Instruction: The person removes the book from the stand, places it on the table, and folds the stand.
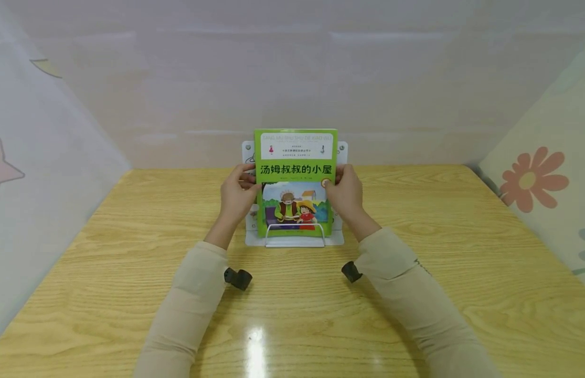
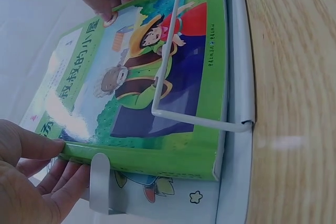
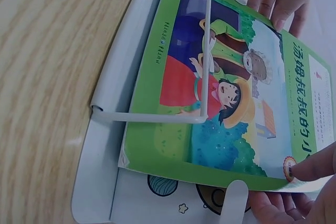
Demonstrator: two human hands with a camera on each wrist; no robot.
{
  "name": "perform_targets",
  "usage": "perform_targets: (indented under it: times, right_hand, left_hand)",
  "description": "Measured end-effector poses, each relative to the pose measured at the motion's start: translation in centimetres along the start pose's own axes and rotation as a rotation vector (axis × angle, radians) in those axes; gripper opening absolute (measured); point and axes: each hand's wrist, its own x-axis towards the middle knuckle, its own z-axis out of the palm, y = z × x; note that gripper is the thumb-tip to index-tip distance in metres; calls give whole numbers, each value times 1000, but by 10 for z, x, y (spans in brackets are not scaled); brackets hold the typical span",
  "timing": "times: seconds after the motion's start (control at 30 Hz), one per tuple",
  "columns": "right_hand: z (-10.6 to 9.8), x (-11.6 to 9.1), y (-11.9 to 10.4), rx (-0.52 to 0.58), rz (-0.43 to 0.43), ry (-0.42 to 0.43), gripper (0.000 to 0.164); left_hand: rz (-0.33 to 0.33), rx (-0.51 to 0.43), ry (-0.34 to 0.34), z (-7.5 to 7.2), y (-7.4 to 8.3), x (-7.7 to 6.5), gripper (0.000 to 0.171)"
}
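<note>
Green-bordered and glossy: got the book [image 1: 296,181] pinched by its sides in left grip [image 1: 237,192] and right grip [image 1: 348,193]. Leaning on a white bookstand [image 1: 294,242] (cute doodles [image 3: 161,185], btw) on the tabletop [image 1: 292,304].

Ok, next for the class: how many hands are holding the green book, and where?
2. The left hand holds the green book by its left edge, and the right hand by its right edge. No other hand shows.
</note>
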Motion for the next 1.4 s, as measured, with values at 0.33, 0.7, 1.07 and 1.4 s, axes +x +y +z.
perform_targets:
  times: [0.33,0.7,1.07,1.4]
  right_hand:
    - [-1,0,-1,31,26,9,29]
    - [-4,1,-8,42,30,20,28]
    - [-9,9,-12,49,-3,31,30]
    - [-17,12,-17,74,-38,40,29]
  left_hand:
    - [27,-6,17,0,1,-2,42]
    - [24,-7,33,-1,6,1,42]
    - [43,-10,41,-2,13,6,41]
    - [73,-37,56,-1,22,11,39]
